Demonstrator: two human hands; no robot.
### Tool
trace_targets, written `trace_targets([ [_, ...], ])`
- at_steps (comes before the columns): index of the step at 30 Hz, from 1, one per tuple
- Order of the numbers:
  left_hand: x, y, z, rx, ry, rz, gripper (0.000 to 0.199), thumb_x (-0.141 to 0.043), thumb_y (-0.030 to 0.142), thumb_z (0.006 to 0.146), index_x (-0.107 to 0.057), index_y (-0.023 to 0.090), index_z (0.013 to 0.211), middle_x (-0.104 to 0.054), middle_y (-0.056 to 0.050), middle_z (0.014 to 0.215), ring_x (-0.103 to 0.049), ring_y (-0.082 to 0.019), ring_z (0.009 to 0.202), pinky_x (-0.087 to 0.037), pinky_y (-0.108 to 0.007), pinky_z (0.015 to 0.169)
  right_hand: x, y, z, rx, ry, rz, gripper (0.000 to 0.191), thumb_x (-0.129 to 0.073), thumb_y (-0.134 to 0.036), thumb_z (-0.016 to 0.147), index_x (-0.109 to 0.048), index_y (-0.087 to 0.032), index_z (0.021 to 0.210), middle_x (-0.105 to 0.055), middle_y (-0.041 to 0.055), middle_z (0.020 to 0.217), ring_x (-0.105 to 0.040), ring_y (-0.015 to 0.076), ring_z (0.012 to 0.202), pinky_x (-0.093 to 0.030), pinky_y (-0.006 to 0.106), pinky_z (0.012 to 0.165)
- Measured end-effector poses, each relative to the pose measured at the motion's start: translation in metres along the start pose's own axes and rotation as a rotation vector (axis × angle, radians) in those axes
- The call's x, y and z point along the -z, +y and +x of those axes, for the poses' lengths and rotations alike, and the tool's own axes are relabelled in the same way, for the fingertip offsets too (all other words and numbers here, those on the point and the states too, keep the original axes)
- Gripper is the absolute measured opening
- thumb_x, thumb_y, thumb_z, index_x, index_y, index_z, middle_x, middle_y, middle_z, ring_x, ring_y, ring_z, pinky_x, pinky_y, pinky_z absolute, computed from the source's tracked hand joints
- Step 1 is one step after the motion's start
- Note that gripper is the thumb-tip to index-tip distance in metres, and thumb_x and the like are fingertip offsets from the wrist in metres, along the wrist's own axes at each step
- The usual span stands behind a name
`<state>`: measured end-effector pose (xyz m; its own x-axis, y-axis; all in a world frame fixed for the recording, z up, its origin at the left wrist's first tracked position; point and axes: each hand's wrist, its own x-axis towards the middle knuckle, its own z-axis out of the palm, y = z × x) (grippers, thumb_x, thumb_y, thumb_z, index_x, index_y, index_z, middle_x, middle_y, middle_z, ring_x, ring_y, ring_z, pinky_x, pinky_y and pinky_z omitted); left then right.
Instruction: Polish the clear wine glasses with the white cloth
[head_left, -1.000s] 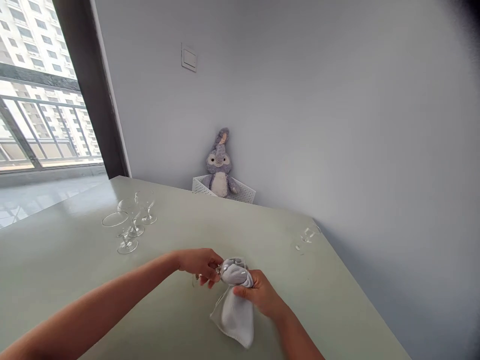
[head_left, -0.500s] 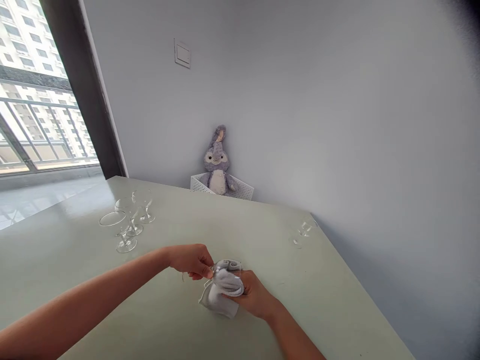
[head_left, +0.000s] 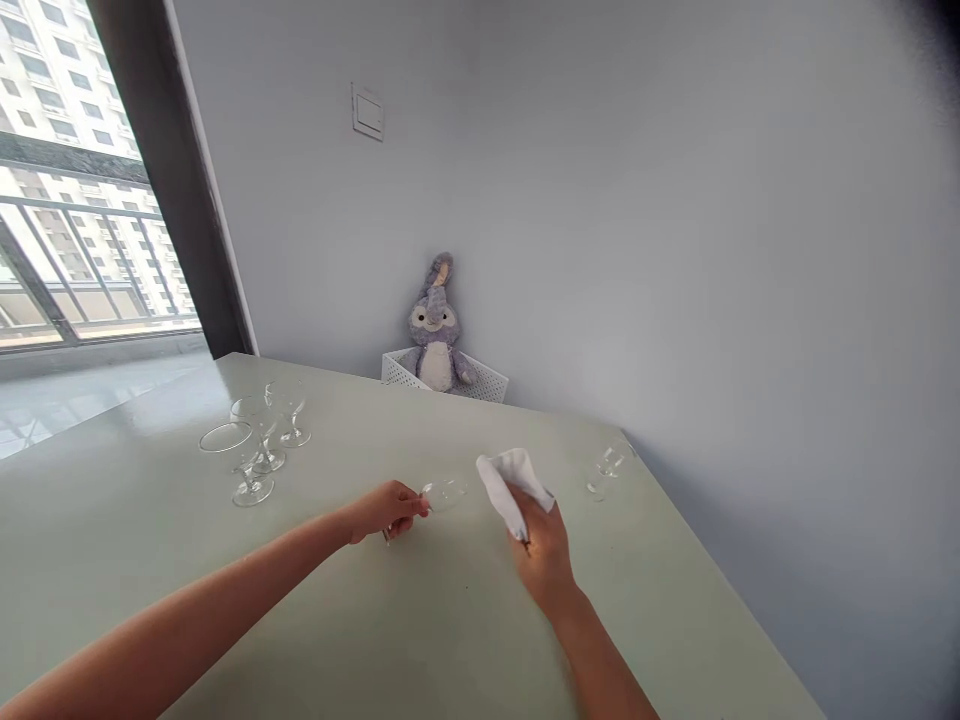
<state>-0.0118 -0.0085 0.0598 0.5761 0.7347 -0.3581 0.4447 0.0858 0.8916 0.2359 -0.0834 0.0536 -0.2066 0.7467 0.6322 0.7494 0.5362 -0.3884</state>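
My left hand [head_left: 390, 508] is closed on a clear stemmed glass [head_left: 445, 492], held tilted on its side over the table with its bowl toward the right. Its stem is hidden by my fingers. In my right hand [head_left: 541, 548] is a bunched white cloth [head_left: 517, 478], gripped between thumb and fingers and apart from the glass. To the left, three stemmed glasses stand upright in a group: a near one [head_left: 251, 487], a middle one [head_left: 266, 458] and a far one [head_left: 294, 435].
A small glass [head_left: 609, 462] is near the table's right edge. The pale green table [head_left: 360, 640] meets grey walls. Behind its far edge, a plush rabbit [head_left: 435, 345] sits in a white perforated basket [head_left: 486, 380]. A window [head_left: 82, 200] is at the left.
My right hand has pulled the cloth off the glass and moved up and to the right. The glass in my left hand is now uncovered.
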Motion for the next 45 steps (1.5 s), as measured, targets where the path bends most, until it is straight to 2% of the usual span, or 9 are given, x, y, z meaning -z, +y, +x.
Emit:
trace_targets([
  [6,-0.031,0.011,-0.011,-0.220,0.227,0.783,0.029,-0.047,0.033,0.078,-0.053,0.016,0.055,-0.054,-0.001,0.052,-0.048,-0.013,0.047,-0.029,-0.024,0.048,-0.016,-0.037,0.002,0.216,-0.255,-0.071,0.050,-0.048,-0.031,0.084,-0.038,-0.024,0.132,-0.047,0.0065,0.131,-0.035,0.0290,0.123,-0.018,0.050,0.103],
  [13,-0.059,0.008,-0.015,-0.609,0.332,1.166,0.029,-0.040,0.036,0.087,-0.057,0.016,0.098,-0.061,-0.004,0.061,-0.055,-0.017,0.055,-0.036,-0.026,0.055,-0.016,-0.018,0.012,-0.558,-0.116,0.728,0.031,-0.047,-0.041,0.083,-0.067,-0.018,0.078,-0.064,0.0045,0.075,-0.056,0.0177,0.071,-0.043,0.029,0.066],
  [19,-0.069,0.009,0.007,-0.544,0.463,0.950,0.045,-0.036,0.035,0.088,-0.032,0.018,0.130,-0.063,-0.004,0.075,-0.057,-0.017,0.061,-0.040,-0.025,0.053,-0.034,-0.009,0.005,-1.005,0.168,1.372,0.043,-0.047,-0.057,0.076,-0.064,-0.019,0.083,-0.065,0.0043,0.074,-0.059,0.0198,0.065,-0.044,0.031,0.058],
  [30,-0.095,0.030,0.021,-0.608,0.781,0.647,0.041,-0.044,0.019,0.082,-0.044,0.024,0.123,-0.044,-0.012,0.117,-0.046,-0.024,0.103,-0.038,-0.046,0.087,-0.042,-0.045,-0.005,-0.812,0.095,1.373,0.051,-0.039,-0.062,0.080,-0.054,-0.025,0.112,-0.064,0.0051,0.094,-0.057,0.0197,0.087,-0.044,0.031,0.069],
  [33,-0.083,0.038,0.015,-0.622,0.514,0.517,0.044,-0.049,0.015,0.076,-0.048,0.024,0.120,-0.044,-0.010,0.124,-0.042,-0.026,0.112,-0.034,-0.046,0.092,-0.042,-0.040,-0.006,-0.836,0.066,1.354,0.042,-0.054,-0.053,0.076,-0.057,-0.020,0.102,-0.064,0.0047,0.083,-0.058,0.0180,0.077,-0.043,0.027,0.062],
  [36,-0.065,0.045,0.011,-0.502,0.035,0.068,0.037,-0.048,0.026,0.079,-0.051,0.021,0.115,-0.057,-0.008,0.107,-0.053,-0.023,0.099,-0.043,-0.037,0.082,-0.037,-0.034,-0.005,-0.929,-0.008,1.423,0.041,-0.055,-0.056,0.073,-0.058,-0.016,0.082,-0.061,0.0032,0.066,-0.056,0.0159,0.059,-0.041,0.026,0.054],
  [38,-0.057,0.046,0.010,-0.389,-0.099,-0.232,0.037,-0.045,0.035,0.082,-0.049,0.019,0.115,-0.061,-0.008,0.102,-0.056,-0.021,0.093,-0.044,-0.034,0.077,-0.033,-0.033,-0.004,-0.928,-0.151,1.503,0.044,-0.054,-0.060,0.072,-0.055,-0.016,0.075,-0.058,0.0021,0.059,-0.055,0.0154,0.054,-0.041,0.027,0.053],
  [41,-0.056,0.045,0.012,-0.291,-0.016,-0.453,0.050,-0.055,0.042,0.077,-0.043,0.017,0.117,-0.061,-0.010,0.104,-0.057,-0.021,0.093,-0.042,-0.034,0.080,-0.027,-0.034,-0.003,-0.884,-0.390,1.534,0.043,-0.053,-0.059,0.073,-0.053,-0.016,0.073,-0.055,0.0015,0.058,-0.055,0.0158,0.053,-0.042,0.030,0.056],
  [45,-0.065,0.042,0.013,-0.230,0.207,-0.510,0.056,-0.066,0.039,0.069,-0.041,0.017,0.113,-0.059,-0.012,0.108,-0.055,-0.021,0.098,-0.040,-0.034,0.084,-0.025,-0.031,-0.002,-0.789,-0.372,1.111,0.029,-0.057,-0.046,0.075,-0.054,-0.017,0.076,-0.053,-0.0006,0.059,-0.048,0.0134,0.052,-0.037,0.027,0.053],
])
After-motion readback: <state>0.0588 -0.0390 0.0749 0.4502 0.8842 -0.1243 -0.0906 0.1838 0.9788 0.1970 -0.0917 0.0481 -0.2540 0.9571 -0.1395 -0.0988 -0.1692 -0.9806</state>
